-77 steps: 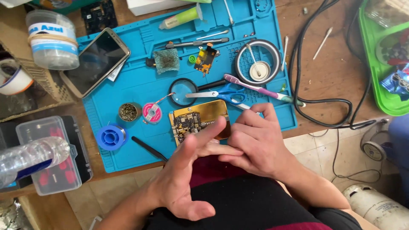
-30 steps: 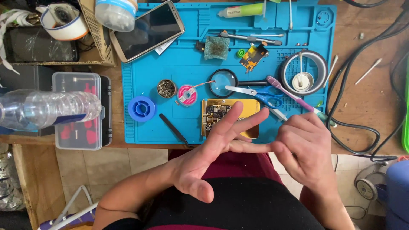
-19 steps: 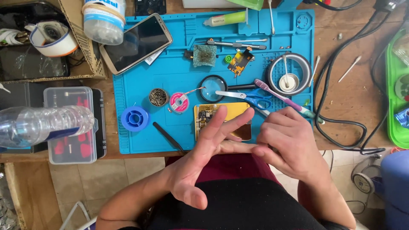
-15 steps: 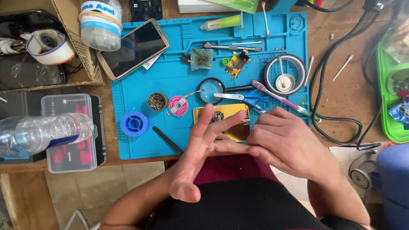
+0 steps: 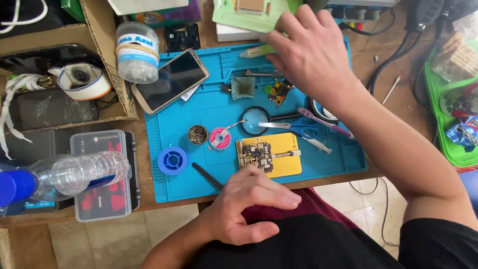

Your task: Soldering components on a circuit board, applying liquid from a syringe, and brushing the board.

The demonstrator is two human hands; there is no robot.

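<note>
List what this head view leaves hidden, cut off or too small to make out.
- Right hand: its fingertips lie over green packaging at the far edge; whether it grips anything cannot be told.
- Round dish on the blue mat: mostly hidden under the right wrist.
- Left hand: palm faces away; contents unseen.
- Circuit board on the yellow holder: parts too small.
- Plastic bottle: cut off by the left edge.
</note>
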